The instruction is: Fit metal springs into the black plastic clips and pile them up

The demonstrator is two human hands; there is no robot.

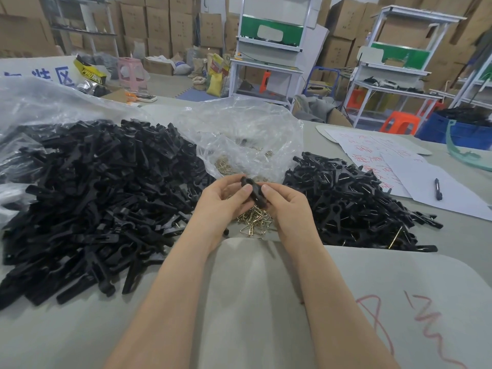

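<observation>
Large heap of unsprung black plastic clips point(87, 198) lies left of the left hand point(221, 201). A smaller pile of sprung black clips point(354, 198) lies right of the right hand point(286, 206). Loose brass-coloured wire springs point(255, 221) lie beneath both hands. Both pinch one black plastic clip point(254, 193) between thumbs and curled fingers. Brace it firmly and press the spring in squarely. Long axis slants, rounded end far-left, other end near-right.
</observation>
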